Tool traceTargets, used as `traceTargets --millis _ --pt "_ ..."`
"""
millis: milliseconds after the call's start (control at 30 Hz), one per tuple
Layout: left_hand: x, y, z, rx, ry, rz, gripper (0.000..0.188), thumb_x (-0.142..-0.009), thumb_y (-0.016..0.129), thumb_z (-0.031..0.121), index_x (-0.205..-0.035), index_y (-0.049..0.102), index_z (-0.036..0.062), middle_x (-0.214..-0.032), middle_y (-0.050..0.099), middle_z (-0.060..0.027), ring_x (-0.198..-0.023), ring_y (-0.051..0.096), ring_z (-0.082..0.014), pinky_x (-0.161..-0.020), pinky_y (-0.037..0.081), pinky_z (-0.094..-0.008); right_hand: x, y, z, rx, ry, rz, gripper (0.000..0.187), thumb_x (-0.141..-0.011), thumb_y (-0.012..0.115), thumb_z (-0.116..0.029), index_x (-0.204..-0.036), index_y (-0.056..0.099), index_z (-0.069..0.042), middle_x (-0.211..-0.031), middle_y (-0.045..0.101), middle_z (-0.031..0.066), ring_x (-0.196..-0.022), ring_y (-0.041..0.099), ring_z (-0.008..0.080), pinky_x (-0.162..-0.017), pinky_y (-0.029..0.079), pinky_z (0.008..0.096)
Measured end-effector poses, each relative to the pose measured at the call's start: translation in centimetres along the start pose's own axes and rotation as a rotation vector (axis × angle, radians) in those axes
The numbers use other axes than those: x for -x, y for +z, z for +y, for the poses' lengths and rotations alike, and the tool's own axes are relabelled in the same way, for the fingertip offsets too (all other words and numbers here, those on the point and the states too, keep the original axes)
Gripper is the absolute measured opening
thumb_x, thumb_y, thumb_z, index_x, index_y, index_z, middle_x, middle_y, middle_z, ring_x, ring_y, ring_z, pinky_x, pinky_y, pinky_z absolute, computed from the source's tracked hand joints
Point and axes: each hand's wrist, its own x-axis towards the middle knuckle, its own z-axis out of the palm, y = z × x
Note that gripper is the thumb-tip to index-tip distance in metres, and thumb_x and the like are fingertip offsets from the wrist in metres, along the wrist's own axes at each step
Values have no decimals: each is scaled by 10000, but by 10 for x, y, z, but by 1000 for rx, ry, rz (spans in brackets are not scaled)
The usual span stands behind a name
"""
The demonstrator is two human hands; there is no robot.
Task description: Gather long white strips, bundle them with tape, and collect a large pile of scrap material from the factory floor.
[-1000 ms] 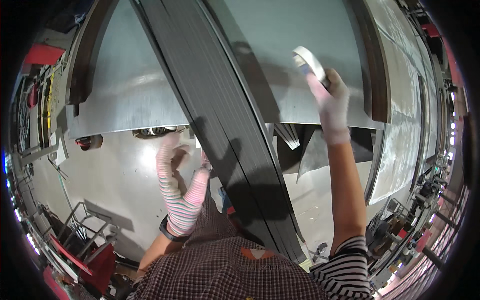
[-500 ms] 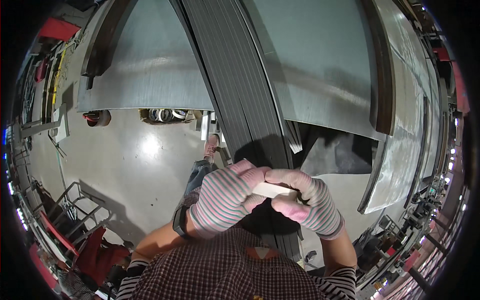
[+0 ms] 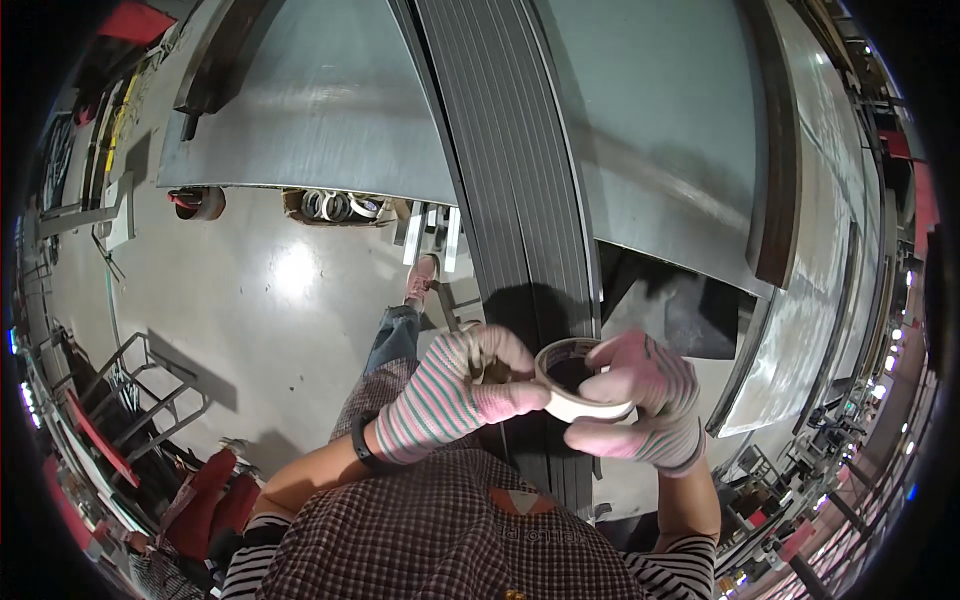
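Observation:
A roll of white masking tape (image 3: 585,409) is held over a stack of long dark grey strips (image 3: 535,200), its open ring tilted so the core shows. My right hand (image 3: 645,390) grips it from the right, with fingers over the rim and into the ring and the thumb below. At the roll's left edge, my left hand (image 3: 455,385) pinches with thumb and forefinger; whether a loose tape end lies between them is hidden. Both hands wear pink and white striped knit gloves, and the left palm shows a brownish patch.
Broad grey metal sheets (image 3: 330,130) lie on both sides of the strips, with dark bars (image 3: 770,150) along them. A box of several tape rolls (image 3: 340,207) sits on the floor beyond my foot (image 3: 422,278). To the left stands a metal frame (image 3: 160,385).
The tape roll, seen edge-on before, is now turned so its ring opens upward. My right hand has shifted its grip to the right side, and my left fingers have moved to the edge.

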Motion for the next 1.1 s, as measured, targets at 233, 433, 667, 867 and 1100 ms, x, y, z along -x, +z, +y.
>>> traceTargets --millis 233,433,667,867,1100 --pt "52 -52 -2 38 97 91 89 -837 759 29 -856 677 56 -894 662 -37 -828 627 -121 -745 528 -285 -13 -33 1 60 24 2 321 -743 837 -365 -899 719 -110 -798 644 43 -638 634 230 -756 512 384" --pt "-38 -124 -125 -123 34 258 152 -841 788 115 -907 671 43 -1003 607 -30 -896 573 -125 -804 498 -294 -1 2 235 -67 523 -32 141 -864 736 -182 -840 710 -45 -700 635 -1 -645 572 87 -592 481 266" --pt "-169 -132 -161 1108 -659 242 547 -879 742 206 -1363 524 70 -1272 575 -59 -1311 468 -177 -885 548 -335 2 45 219 -9 384 334 324 -835 775 -199 -1078 651 -25 -1034 671 79 -1008 622 196 -930 473 335" --pt "-218 -116 -247 -136 -28 -118 488 -908 707 229 -1340 543 74 -1221 602 -44 -1226 531 -170 -865 551 -326 -35 123 51 289 336 508 1152 -630 906 -345 -1517 251 -11 -1486 342 257 -1320 405 404 -1100 336 501" --pt "-20 -229 -214 281 72 224 145 -958 625 125 -1080 648 51 -1012 686 -72 -900 671 -130 -806 554 -258 -26 148 71 514 342 618 1252 -564 847 -578 -1512 267 0 -1415 374 339 -1208 447 491 -997 368 562"
